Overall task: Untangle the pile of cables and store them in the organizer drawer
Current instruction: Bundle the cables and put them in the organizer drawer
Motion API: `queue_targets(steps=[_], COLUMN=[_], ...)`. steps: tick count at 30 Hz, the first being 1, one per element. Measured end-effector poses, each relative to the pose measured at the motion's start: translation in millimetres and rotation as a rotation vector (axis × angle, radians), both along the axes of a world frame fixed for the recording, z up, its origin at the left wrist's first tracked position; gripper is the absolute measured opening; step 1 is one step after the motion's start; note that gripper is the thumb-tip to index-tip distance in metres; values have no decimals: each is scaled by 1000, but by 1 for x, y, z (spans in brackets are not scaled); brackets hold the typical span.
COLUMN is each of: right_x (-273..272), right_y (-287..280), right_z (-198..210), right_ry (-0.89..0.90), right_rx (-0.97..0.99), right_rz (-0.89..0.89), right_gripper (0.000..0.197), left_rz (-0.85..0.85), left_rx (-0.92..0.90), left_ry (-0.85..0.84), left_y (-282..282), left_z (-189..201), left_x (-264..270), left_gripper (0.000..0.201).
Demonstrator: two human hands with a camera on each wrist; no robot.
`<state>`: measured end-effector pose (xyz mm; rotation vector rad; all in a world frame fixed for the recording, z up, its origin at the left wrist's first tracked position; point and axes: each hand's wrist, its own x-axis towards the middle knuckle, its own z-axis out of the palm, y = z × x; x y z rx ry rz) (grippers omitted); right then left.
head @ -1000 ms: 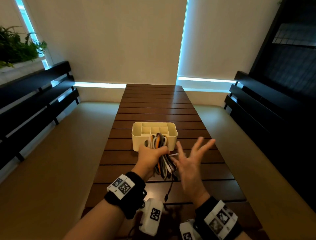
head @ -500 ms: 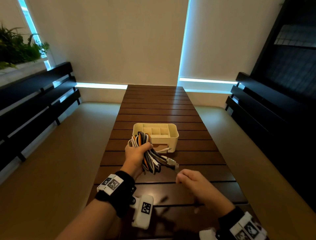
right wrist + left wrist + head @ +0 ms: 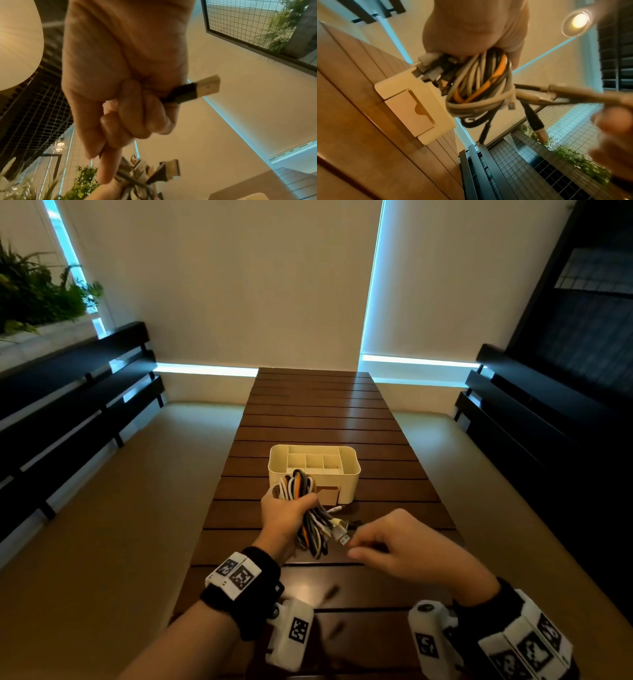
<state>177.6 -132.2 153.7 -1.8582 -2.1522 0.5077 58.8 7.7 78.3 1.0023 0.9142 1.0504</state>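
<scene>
Since the earlier frames our right hand (image 3: 407, 546) has gone from splayed wide beside the bundle to curled tight at a plug. It now sits at 3 o'clock of the cable bundle (image 3: 310, 515), fingers clenched round a black USB plug (image 3: 193, 90) whose metal tip pokes out past the knuckles in the right wrist view. Whether that plug's cable runs into the bundle we cannot tell; it is hidden behind the hand.

Our left hand (image 3: 286, 515) grips the bundle mid-length in a full fist, loops standing above it and loose ends trailing below toward 6 o'clock. We see white, grey, black and one orange cable (image 3: 498, 77) wound together. Several connectors stick out at the bundle's 3 o'clock side; a metal-tipped one (image 3: 342, 537) lies just beside the right fingertips.

At 12 o'clock of the bundle, the cream organizer (image 3: 352, 470) sits on the slatted wooden table (image 3: 318, 412), top compartments showing nothing inside. Its front drawer (image 3: 409, 112) looks closed in the left wrist view.

Judgement: one end is now secured, so the first cable can be drawn free. No cable is stored yet. Risk: a straight pull may tighten the loops, so the left grip likely needs loosening first.
</scene>
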Motion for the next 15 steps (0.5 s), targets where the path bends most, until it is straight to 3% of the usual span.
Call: queue_targets(steps=[4, 7, 9, 12, 15], right_x=[-4, 18, 28, 13, -13], right_y=[5, 6, 4, 5, 2], right_z=[7, -1, -14, -38, -49], right_ry=[54, 47, -21, -125, -82], right_rx=[-23, -10, 5, -137, -190], right_rz=[23, -230, -372, -343, -259], right_gripper=[24, 20, 23, 24, 21], left_rz=[0, -45, -83, -85, -45], left_rx=[-170, -358, -373, -353, -306], left_ry=[-120, -316, -333, -341, -310], left_y=[-4, 4, 7, 4, -3], left_z=[-5, -10, -8, -4, -3], left_x=[5, 1, -3, -2, 1], left_gripper=[24, 14, 8, 10, 22])
